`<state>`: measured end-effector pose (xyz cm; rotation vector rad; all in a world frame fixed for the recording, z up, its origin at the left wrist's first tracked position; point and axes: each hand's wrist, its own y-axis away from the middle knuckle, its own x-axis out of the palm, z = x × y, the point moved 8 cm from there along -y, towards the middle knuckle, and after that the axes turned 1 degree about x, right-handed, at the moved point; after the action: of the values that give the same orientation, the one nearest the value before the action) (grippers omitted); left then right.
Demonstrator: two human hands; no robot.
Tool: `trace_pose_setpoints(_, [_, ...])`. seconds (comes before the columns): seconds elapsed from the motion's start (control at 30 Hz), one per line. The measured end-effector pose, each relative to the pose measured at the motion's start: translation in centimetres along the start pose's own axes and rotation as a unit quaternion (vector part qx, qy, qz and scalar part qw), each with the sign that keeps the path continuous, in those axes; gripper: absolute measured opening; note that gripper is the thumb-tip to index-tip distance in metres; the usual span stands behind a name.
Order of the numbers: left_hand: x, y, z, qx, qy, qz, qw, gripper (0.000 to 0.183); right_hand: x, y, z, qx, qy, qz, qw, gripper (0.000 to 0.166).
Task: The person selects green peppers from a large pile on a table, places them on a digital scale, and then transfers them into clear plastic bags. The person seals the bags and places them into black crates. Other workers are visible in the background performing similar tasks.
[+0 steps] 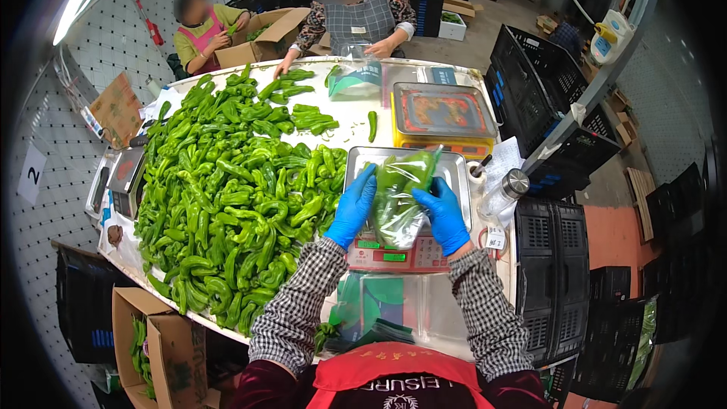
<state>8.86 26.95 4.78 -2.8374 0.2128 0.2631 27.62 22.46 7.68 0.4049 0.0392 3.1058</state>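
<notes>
Between my two blue-gloved hands is a clear plastic bag of green peppers, right above the metal tray of a digital scale. My left hand grips the bag's left side. On its right side, my right hand presses with thumb and fingers. The red scale body shows lit green displays beneath the bag. A wide heap of loose green peppers spreads to the left of the scale. Flat printed plastic bags lie on the table in front of my red apron.
Behind my scale stands a second, yellow scale. A glass bottle and a tape roll holding a marker are at right. Across the table, a co-worker handles a bag and peppers. Black crates flank the right edge; a cardboard box sits lower left.
</notes>
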Motion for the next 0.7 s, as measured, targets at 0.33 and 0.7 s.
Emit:
trace_pose_setpoints(0.33, [-1.0,7.9,-6.1,-0.070,0.555,-0.008,0.829,0.059,6.8,4.6,7.0,-0.179,0.204,0.021,0.962,0.048])
trace_pose_setpoints(0.7, [5.8,12.9,-3.3,-0.210,0.597,0.020,0.774,0.053,-4.1,15.1,-11.0,0.164,-0.407,0.108,0.892,0.060])
